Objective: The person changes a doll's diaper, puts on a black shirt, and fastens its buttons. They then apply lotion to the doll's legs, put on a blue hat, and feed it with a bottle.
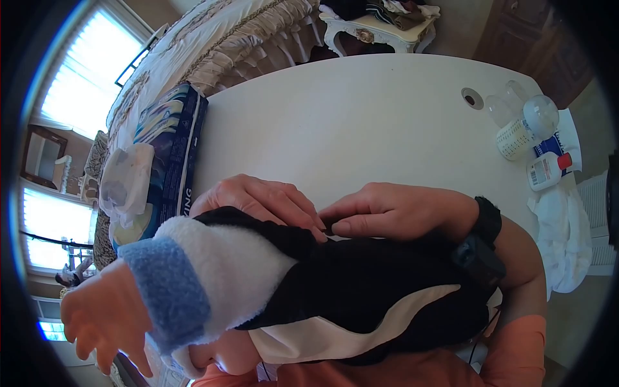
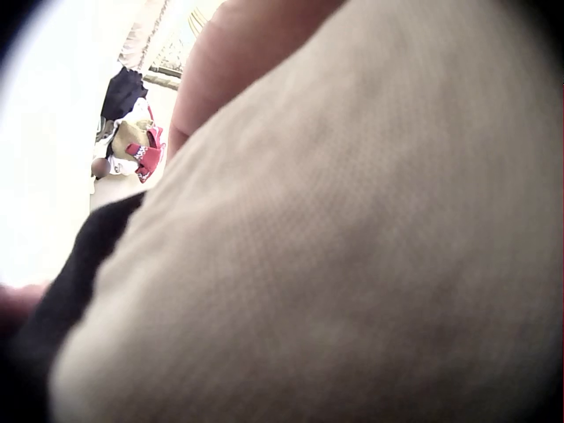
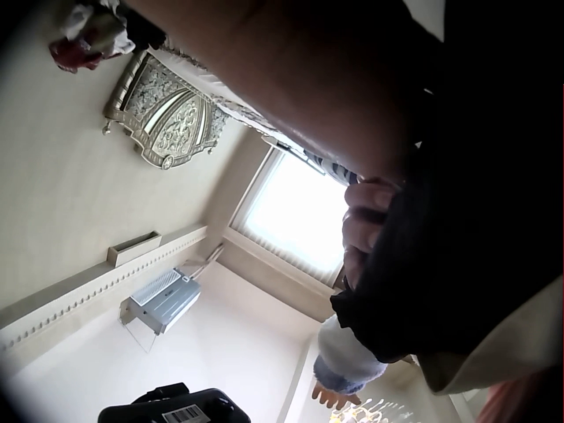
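A doll-like figure with a small bare hand wears a fuzzy white sleeve with a blue cuff. Black cloth with a beige band lies across the lap. My left hand curls its fingers over the black cloth's upper edge. Meeting it there, my right hand pinches the same edge between thumb and fingers; what lies between the fingertips is mostly hidden. Beige fabric fills most of the left wrist view. Several fingers show beside black cloth in the right wrist view.
The white table spreads beyond my hands. At its left stand a dark blue package and a clear plastic bag. Bottles, a red-capped bottle and white cloth are at the right.
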The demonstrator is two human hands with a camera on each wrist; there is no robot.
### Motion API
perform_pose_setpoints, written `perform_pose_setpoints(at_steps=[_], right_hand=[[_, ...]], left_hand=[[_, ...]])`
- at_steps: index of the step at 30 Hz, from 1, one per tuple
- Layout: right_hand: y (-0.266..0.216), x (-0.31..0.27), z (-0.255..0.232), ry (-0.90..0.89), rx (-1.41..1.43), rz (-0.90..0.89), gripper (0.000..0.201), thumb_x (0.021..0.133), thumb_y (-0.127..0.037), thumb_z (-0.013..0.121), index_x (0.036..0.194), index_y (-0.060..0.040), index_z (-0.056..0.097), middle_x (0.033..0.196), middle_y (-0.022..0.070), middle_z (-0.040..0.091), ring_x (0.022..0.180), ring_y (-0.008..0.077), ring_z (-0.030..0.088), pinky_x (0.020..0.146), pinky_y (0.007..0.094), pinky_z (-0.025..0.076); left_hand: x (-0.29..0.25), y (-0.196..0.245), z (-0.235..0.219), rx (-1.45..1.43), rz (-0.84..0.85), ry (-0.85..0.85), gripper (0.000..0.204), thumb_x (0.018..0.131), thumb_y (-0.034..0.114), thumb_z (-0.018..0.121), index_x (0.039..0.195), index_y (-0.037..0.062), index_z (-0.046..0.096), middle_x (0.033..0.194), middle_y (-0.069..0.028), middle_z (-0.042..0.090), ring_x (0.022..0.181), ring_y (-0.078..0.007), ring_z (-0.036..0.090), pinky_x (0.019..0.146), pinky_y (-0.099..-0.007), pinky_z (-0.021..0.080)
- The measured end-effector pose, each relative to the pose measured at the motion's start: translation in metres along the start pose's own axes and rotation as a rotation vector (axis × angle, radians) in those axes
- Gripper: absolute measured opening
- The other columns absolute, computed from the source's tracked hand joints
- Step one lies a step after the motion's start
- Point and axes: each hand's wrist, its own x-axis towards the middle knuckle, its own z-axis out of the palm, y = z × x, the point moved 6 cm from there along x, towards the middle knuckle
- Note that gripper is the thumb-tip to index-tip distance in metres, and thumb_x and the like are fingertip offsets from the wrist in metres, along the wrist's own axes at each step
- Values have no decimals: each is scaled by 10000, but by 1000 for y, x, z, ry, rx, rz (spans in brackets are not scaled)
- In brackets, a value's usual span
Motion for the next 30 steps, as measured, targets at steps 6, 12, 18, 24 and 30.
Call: perform_pose_setpoints(at_steps=[6,12,18,24,30], right_hand=[[-6,-2,5,-144,-33,-29,382,897,-265,425,1100,47,515,958,154,594,894,196,548,806,285,414],[3,0,2,-64,14,14,400,894,-278,432,1115,48,502,978,148,591,905,196,545,809,287,414],[0,0,-2,-4,40,25,351,908,-201,410,1150,43,476,946,117,598,862,150,532,779,260,411],[-2,-4,10,-212,26,8,358,903,-228,393,1046,70,530,903,156,601,835,188,549,767,288,420],[0,-3,9,-178,19,-4,360,903,-233,395,1035,71,536,866,144,602,807,188,550,749,287,424]], left_hand=[[0,0,0,12,7,-13,388,757,205,638,1109,71,545,994,-246,576,953,-391,543,886,-444,363],[0,1,0,13,-5,30,381,764,207,628,1110,71,545,984,-250,577,938,-392,550,880,-445,369],[1,0,-1,6,-7,21,364,761,211,632,1089,71,557,980,-241,582,938,-389,551,885,-440,368],[-1,0,0,33,13,1,386,753,211,642,1101,70,550,988,-246,578,949,-385,547,886,-441,365],[-1,0,0,18,-5,20,414,754,218,642,1128,74,535,993,-249,575,947,-386,547,864,-439,374]])
